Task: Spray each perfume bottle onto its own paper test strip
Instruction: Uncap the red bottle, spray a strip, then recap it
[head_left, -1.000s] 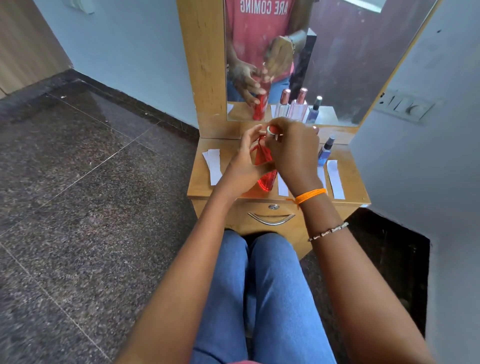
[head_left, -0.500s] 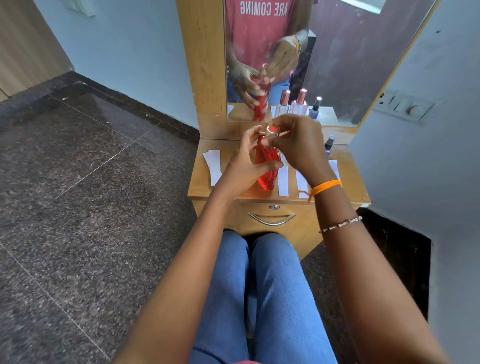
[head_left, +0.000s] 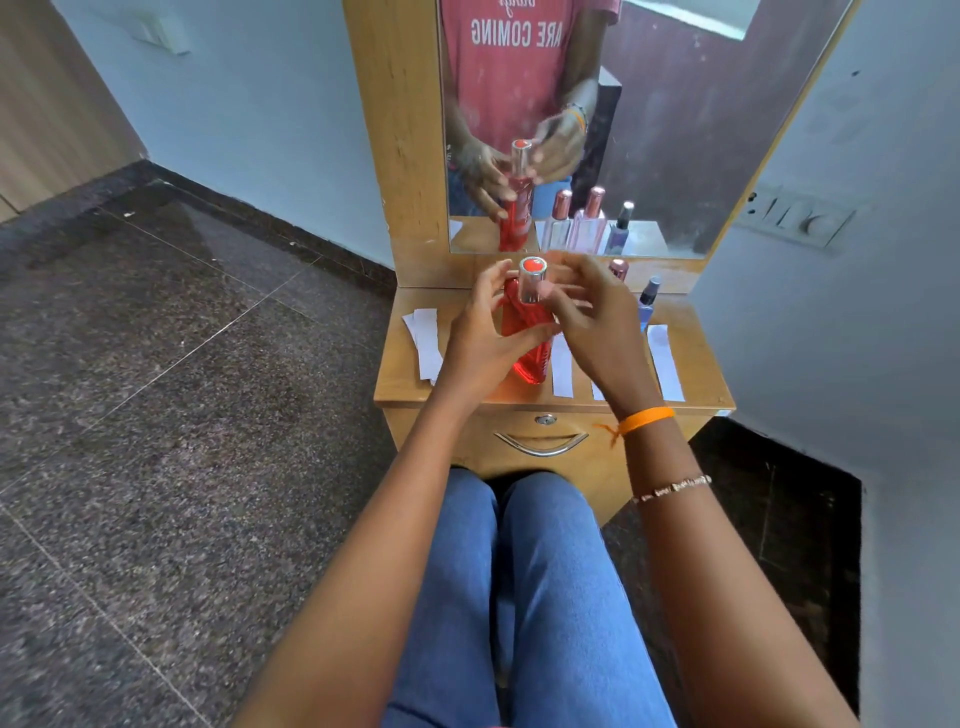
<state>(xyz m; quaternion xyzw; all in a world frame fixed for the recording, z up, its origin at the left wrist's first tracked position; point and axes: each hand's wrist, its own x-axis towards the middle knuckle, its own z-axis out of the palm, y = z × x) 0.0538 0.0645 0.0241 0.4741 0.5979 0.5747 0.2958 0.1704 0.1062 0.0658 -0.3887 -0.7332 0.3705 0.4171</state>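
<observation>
White paper strips (head_left: 427, 343) lie at the left end of the wooden dresser top (head_left: 405, 374), one overlapping another. Just right of them the left hand (head_left: 480, 338) grips the body of the red bottle (head_left: 524, 332), thumb across the front and fingers curled behind, holding it upright above the dresser's front half. The bottle carries a silver cap (head_left: 532, 280) with a red disc on top, and the cap sits on the neck. The right hand (head_left: 597, 322) is close beside the cap, its fingers spread and blurred; whether any fingertip touches the cap cannot be told. An orange band (head_left: 645, 419) circles that wrist and a thin bracelet (head_left: 672, 488) sits further up the arm. Below the bottle's base and to the right, another strip (head_left: 562, 366) lies flat on the wood, and a further one (head_left: 665, 361) lies near the right edge. Behind the right hand a pink cap (head_left: 618, 267) shows, and a small blue bottle (head_left: 647, 304) stands by the mirror (head_left: 675, 156), which reflects both hands and the bottles. A drawer handle (head_left: 540, 446) sits below the top.
</observation>
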